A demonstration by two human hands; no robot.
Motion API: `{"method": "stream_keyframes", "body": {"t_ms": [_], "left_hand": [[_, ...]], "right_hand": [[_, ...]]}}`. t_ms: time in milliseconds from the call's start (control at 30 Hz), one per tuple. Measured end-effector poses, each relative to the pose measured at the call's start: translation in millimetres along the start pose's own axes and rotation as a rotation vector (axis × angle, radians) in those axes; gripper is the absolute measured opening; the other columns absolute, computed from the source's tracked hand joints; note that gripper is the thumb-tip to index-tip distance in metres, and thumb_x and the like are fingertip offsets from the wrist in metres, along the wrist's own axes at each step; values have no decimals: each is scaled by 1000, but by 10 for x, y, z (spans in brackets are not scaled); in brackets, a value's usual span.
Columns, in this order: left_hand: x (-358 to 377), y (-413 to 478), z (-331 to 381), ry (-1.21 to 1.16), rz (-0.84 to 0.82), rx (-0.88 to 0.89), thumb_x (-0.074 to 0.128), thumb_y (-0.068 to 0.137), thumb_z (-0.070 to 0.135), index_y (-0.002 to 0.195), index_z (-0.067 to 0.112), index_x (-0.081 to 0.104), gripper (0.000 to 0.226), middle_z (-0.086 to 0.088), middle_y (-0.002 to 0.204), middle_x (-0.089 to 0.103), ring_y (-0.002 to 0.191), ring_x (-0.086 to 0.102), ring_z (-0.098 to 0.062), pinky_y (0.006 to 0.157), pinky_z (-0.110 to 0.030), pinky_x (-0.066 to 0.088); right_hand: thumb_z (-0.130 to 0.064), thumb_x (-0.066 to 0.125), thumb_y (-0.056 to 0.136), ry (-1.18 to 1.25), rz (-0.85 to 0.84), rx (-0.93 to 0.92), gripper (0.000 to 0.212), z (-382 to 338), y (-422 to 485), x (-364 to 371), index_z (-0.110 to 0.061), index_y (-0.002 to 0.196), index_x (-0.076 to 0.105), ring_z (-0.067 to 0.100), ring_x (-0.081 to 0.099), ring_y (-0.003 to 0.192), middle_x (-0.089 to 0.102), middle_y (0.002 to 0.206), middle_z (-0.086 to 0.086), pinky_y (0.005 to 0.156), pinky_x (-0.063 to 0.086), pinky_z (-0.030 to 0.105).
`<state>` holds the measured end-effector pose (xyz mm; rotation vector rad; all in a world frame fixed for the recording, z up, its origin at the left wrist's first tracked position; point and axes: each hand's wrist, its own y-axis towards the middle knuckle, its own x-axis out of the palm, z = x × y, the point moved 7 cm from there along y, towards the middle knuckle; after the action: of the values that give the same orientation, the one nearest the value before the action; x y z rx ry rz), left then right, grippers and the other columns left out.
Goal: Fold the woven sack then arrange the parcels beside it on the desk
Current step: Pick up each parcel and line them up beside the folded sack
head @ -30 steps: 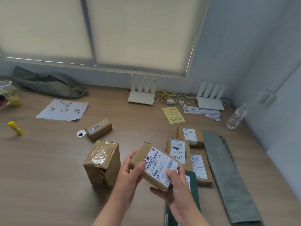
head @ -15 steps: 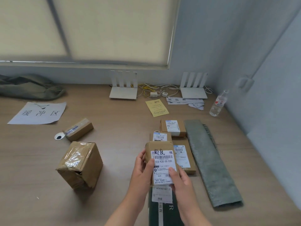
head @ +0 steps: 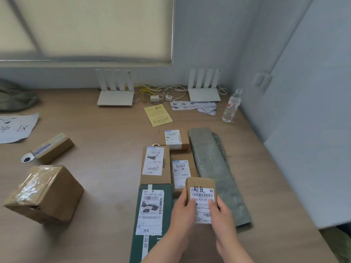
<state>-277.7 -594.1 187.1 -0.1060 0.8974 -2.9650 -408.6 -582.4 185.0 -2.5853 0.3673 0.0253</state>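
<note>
The folded grey-green woven sack [head: 214, 168] lies as a long strip on the right of the desk. Left of it lie a small brown parcel [head: 173, 138], a flat brown parcel [head: 180, 171], a taller brown parcel [head: 155, 164] and a dark green parcel [head: 152, 215], all label up. My left hand [head: 183, 211] and my right hand [head: 221, 213] both grip a small brown labelled parcel [head: 201, 190], held low between the green parcel and the sack, in front of the flat parcel. Two more brown parcels, a large taped one [head: 45, 192] and a small one [head: 54, 148], sit apart at the left.
Two white routers [head: 115, 95] [head: 204, 92] with cables stand at the back by the wall. A yellow sheet [head: 158, 114], paper slips [head: 191, 106], a plastic bottle [head: 230, 107], a white sign sheet [head: 17, 128] and a heap of green cloth [head: 13, 97] lie around the desk [head: 106, 149].
Both hands have carried the small labelled parcel rightward and down, from above the green parcel to the gap beside the sack. The camera view has swung right and closer.
</note>
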Motion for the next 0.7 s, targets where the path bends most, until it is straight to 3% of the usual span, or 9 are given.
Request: {"method": "stream_keyframes", "body": {"t_ms": [67,167,333,400,500,700], "left_hand": [[105,67,-156,1,-16,-54,39,93,7,131,56,51,64,17,110,75,104,71,-7,97,-35,56],[161,145,-374,-10,29,-112,36,91,3,137,44,50,63,11,114,75,107,70,-13,91,-31,57],[141,259,-599,40,142,-86,39,91,-1,113,46,61,56,12,109,75,107,70,-11,95,-34,56],[134,266,-650,59,178,-101,41,91,-2,111,42,60,51,11,109,74,105,69,-8,88,-26,55],[117,247,-700,84,224,-139,41,94,-1,123,35,52,47,9,115,69,103,65,-5,84,-20,49],[78,285,-934,128,301,-179,51,89,13,147,22,36,61,-2,129,65,112,63,-19,102,-37,49]], "right_hand": [[-18,49,103,-36,-38,56,29,154,165,-34,-35,115,69,15,76,91,79,99,-7,87,60,44],[-14,47,102,-89,-101,114,33,369,348,-31,-32,121,68,18,76,91,79,101,-5,85,60,46],[-12,47,102,-154,-132,143,32,507,482,11,-31,118,68,11,76,85,79,98,-7,79,61,36],[-13,48,101,-185,-139,148,33,552,526,38,-30,122,67,9,76,84,78,98,-8,80,61,36],[-12,48,100,-200,-159,157,33,602,555,102,-34,119,64,8,76,83,78,97,-10,79,61,35],[-15,51,97,-233,-160,119,36,652,611,190,-40,118,66,7,74,89,78,96,-16,88,59,41]]}}
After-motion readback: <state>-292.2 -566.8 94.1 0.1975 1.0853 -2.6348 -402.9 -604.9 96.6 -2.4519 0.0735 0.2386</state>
